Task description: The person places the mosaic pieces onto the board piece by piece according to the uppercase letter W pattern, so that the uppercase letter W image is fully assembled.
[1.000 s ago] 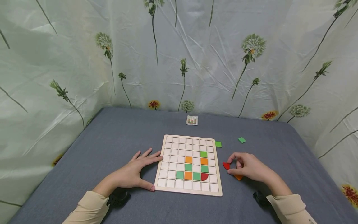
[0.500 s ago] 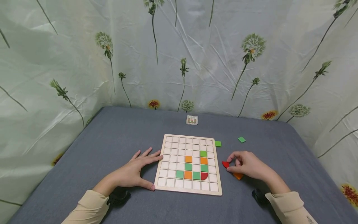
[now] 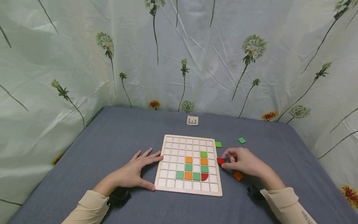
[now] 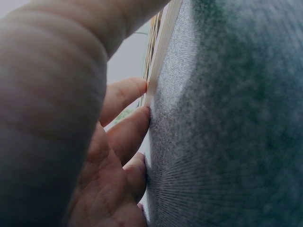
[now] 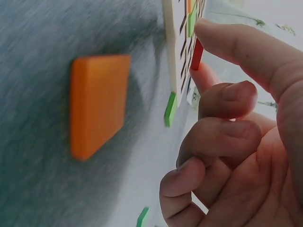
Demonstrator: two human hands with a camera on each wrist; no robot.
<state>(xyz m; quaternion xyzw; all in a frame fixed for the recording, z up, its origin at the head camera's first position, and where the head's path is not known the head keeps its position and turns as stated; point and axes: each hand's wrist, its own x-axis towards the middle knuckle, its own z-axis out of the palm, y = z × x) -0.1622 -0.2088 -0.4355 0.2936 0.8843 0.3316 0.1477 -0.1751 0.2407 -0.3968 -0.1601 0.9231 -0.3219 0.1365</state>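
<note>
My right hand (image 3: 242, 161) pinches a red quarter-circle tile (image 3: 220, 161) between thumb and index finger, right at the right edge of a wooden grid board (image 3: 174, 189). In the right wrist view that red tile (image 5: 197, 55) shows edge-on, with the other fingers curled below it. My left hand (image 3: 133, 171) lies with fingers spread, thumb and fingertips touching the board's left edge. Orange and green square tiles sit in the grid, along with one red quarter-circle tile (image 3: 204, 176) in the lower right part.
An orange square tile (image 3: 238, 175) lies on the cloth beneath my right wrist. One light green tile (image 3: 218, 144) touches the board's upper right side; another green tile (image 3: 241, 140) is farther right. A small pattern card (image 3: 192, 120) lies beyond the board.
My right hand has moved left with the red quarter-circle tile, up to the board's right edge, uncovering the orange tile. My left hand has stayed in place.
</note>
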